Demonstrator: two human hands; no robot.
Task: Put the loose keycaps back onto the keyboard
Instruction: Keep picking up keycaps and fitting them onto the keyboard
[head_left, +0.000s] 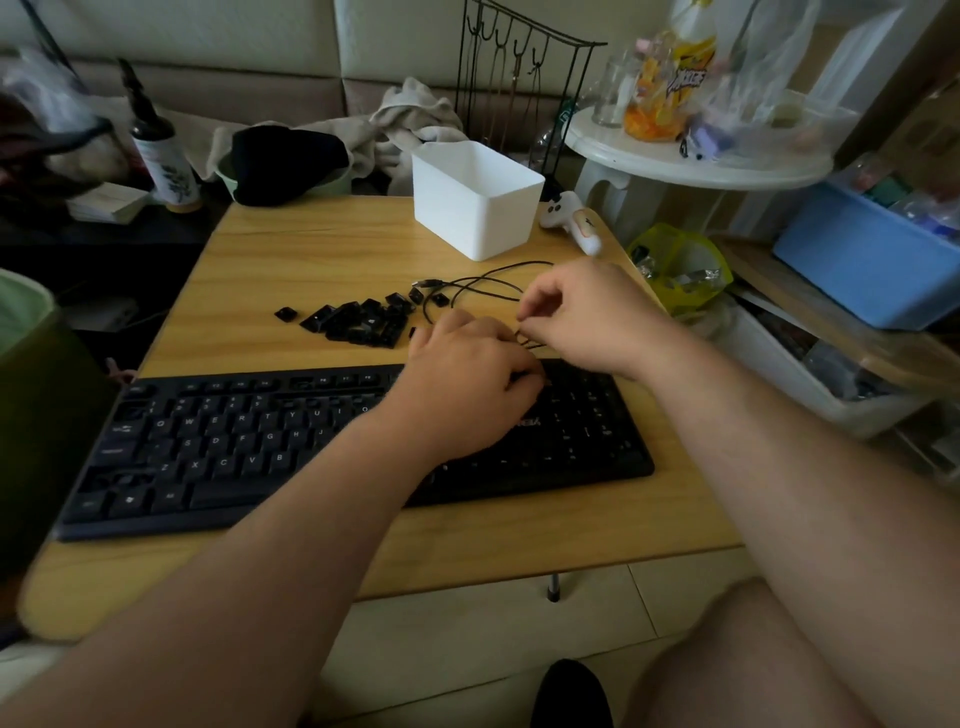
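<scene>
Head view: the left hand (467, 384) lies curled over the black keyboard (218, 441), what it grips hidden; the right hand (587, 317) pinches a thin black cable (483, 283); loose keycaps (358, 319) lie heaped on the wooden table (311, 244) behind the keyboard, near a white bin (475, 200)

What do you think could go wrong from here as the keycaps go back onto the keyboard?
1. The black cable loops beside the loose keycaps, close to both hands; the right hand could snag it and scatter them.
2. The left hand hides part of the keyboard, so a cap could be pressed on misaligned.
</scene>
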